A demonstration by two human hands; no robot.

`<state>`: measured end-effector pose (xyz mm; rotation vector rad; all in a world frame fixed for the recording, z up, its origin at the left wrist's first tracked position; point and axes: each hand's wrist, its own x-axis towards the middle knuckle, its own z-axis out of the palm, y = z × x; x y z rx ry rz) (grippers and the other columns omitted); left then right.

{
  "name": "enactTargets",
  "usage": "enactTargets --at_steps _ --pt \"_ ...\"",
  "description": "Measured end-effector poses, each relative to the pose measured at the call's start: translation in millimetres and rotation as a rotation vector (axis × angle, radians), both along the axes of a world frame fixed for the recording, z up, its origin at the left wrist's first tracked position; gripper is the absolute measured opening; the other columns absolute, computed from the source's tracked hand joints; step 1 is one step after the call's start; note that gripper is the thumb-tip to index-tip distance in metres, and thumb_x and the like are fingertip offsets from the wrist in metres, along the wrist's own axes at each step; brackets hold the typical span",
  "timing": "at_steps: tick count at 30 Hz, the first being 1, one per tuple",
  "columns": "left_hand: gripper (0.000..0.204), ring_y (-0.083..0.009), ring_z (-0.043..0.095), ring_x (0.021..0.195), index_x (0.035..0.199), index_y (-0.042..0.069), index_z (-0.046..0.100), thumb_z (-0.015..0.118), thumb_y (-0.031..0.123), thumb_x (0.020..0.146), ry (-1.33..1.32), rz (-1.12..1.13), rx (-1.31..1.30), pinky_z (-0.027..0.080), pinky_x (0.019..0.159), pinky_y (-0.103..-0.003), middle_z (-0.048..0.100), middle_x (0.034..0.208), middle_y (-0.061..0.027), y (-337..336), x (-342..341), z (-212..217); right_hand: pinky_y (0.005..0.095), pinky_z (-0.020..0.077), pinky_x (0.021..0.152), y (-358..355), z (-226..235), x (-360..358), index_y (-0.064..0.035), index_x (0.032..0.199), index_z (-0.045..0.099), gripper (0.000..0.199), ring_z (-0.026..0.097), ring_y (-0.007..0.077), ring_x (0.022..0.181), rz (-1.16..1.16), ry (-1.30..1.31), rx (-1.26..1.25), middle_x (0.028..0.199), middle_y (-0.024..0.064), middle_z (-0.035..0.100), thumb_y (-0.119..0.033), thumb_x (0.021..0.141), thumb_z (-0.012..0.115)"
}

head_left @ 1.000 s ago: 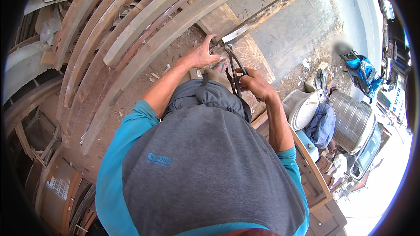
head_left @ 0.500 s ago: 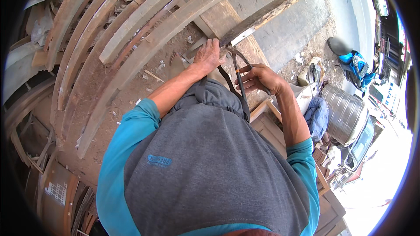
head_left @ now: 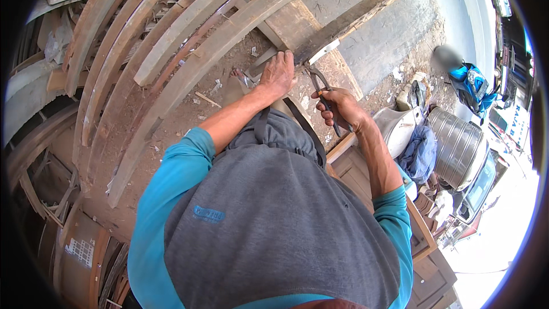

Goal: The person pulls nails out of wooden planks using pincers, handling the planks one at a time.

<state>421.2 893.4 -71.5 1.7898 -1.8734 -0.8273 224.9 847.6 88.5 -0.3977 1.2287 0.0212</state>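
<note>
My right hand (head_left: 341,109) is wrapped round the handles of dark metal pincers (head_left: 318,80). The pincers' jaws are up against the near end of a long wooden beam (head_left: 366,14), and what they bite on is too small to make out. At that same end, my left hand (head_left: 278,73) grips the beam with its fingers bent over; the fingertips are partly hidden. A pale strip (head_left: 324,50) lies across the beam just beyond the jaws. Beneath it is a flat wooden board (head_left: 341,68).
Several curved timbers (head_left: 189,74) lean at the left over dirt ground with scraps. To the right are a ribbed metal drum (head_left: 454,146), a blue cloth (head_left: 420,151), a white container (head_left: 394,129) and a blue bag (head_left: 473,91). Wooden panels (head_left: 357,171) lie by my right arm.
The pincers' handles, spread wide before, are now closer together as my right fingers have closed round them. My left hand has shifted slightly to the right, staying at the beam's end.
</note>
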Motion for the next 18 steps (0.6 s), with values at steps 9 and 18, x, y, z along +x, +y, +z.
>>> enactTargets --at_steps 9,18 --pt "0.056 -0.0494 0.062 0.115 0.118 -0.006 0.052 0.076 0.031 0.083 0.346 0.061 0.442 0.051 0.095 -0.051 0.063 0.117 -0.0359 -25 28 2 0.0309 0.046 0.05 72 -46 67 -0.0017 0.106 0.052 0.023 0.054 0.0126 0.056 0.176 0.286 -0.619 0.075 0.0038 0.055 -0.024 0.106 0.045" --pt "0.076 -0.0415 0.053 0.121 0.138 -0.002 0.05 0.081 0.04 0.083 0.183 0.15 -0.015 0.043 0.105 -0.05 0.055 0.129 -0.0237 -13 25 27 0.0405 0.0628 0.084 14 -23 -18 0.008 0.153 0.032 0.059 0.072 0.0303 0.103 -0.373 0.169 -0.639 0.116 0.022 0.065 -0.009 0.098 0.042"
